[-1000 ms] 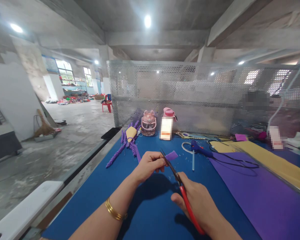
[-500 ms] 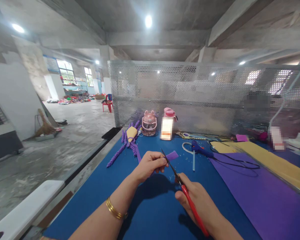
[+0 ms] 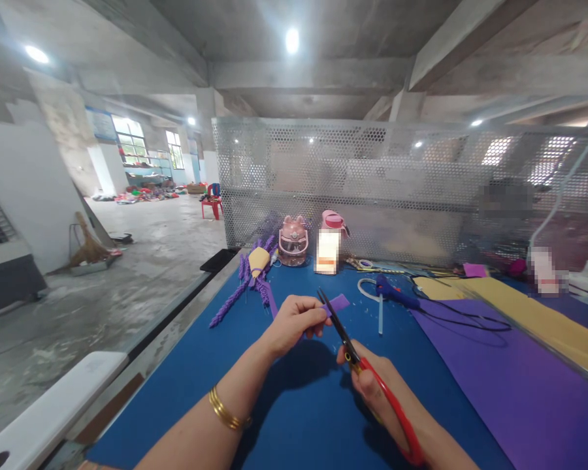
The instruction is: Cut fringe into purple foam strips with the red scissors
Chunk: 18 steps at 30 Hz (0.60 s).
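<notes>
My left hand (image 3: 298, 320) pinches a purple strip (image 3: 339, 303), whose free end sticks out past the fingertips to the right. My right hand (image 3: 379, 388) grips red-handled scissors (image 3: 389, 398). Their dark blades point up and left and lie across the strip close to my left fingertips, slightly apart at the tips. Beyond my left hand lies a bundle of purple braided stems (image 3: 228, 307) with a yellow piece (image 3: 259, 261) tied on it. A longer purple ribbon (image 3: 272, 301) runs from that bundle toward my left hand.
A blue glue gun (image 3: 394, 292) with a clear glue stick lies right of centre, its black cord trailing. Purple sheet (image 3: 475, 352) and yellow sheet (image 3: 524, 310) cover the right side. A pink bottle (image 3: 293, 241) and another pink-lidded container (image 3: 332, 222) stand before a perforated metal screen (image 3: 343, 176).
The scissors have turned in my right hand, so their handle loops and both blades show more, with the blades parted slightly. My left hand and the strip have hardly moved.
</notes>
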{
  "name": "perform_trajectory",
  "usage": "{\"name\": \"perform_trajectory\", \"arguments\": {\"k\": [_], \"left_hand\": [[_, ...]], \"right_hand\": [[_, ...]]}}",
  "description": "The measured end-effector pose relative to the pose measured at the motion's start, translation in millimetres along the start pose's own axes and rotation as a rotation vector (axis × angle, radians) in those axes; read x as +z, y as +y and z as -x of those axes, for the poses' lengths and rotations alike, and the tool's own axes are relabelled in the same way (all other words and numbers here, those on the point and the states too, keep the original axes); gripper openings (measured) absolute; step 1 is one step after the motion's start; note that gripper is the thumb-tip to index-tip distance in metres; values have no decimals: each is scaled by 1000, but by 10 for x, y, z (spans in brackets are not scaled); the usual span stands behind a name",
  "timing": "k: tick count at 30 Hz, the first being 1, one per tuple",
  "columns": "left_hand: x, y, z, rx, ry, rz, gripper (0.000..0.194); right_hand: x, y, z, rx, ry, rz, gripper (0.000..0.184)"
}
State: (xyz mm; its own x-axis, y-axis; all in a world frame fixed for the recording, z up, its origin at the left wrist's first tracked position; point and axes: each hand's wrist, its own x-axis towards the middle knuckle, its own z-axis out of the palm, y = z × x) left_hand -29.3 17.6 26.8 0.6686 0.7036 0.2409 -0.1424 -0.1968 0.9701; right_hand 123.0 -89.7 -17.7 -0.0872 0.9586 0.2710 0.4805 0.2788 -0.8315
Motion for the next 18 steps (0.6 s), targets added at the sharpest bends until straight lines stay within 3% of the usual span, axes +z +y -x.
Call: {"name": "perform_trajectory", "arguments": {"k": [6, 18], "left_hand": [[24, 0, 2, -11, 0, -46, 23], [24, -21, -14, -34, -10, -13, 22]], "right_hand": [[5, 45, -7, 1, 8, 100, 70], [-14, -53, 2, 68, -28, 22, 73]]}}
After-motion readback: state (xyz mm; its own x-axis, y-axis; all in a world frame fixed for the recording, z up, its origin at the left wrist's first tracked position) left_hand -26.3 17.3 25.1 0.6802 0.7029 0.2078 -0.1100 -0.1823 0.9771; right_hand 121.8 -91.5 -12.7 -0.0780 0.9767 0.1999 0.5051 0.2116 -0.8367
